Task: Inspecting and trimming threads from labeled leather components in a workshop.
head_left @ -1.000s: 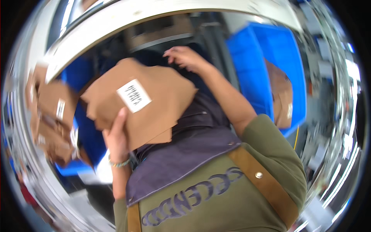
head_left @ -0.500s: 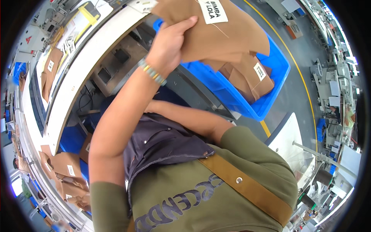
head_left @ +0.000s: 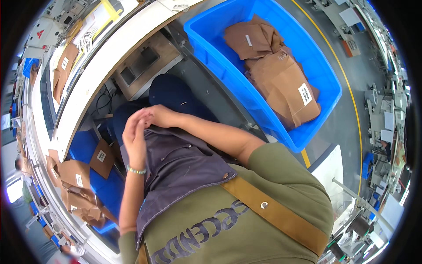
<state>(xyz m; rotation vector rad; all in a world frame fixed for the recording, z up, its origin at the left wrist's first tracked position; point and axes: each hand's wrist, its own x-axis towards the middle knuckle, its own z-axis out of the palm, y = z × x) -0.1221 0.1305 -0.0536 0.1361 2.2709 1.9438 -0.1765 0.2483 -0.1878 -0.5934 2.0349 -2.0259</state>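
My left hand (head_left: 135, 130), with a beaded bracelet at the wrist, is raised in front of my dark apron (head_left: 173, 156). Its fingers are stretched out, and nothing shows in them. My right hand (head_left: 161, 115) reaches across to meet it at the fingertips; its own fingers are mostly hidden behind the left ones. To the right, a blue crate (head_left: 211, 50) holds a pile of brown fabric pieces (head_left: 281, 83). The uppermost piece lies flat, with a white label (head_left: 305, 94) near its lower end.
A white worktable (head_left: 94, 72) curves along the left, bearing a brown labelled piece (head_left: 65, 70). Below, more brown pieces (head_left: 77, 176) lie by a blue bin (head_left: 107, 189). A white-topped surface (head_left: 327, 169) stands at right. A yellow line (head_left: 340, 66) marks the floor beyond the crate.
The brown fabric piece that my left hand held over the crate has been let go and rests on the pile. My left hand has come back down to my right hand.
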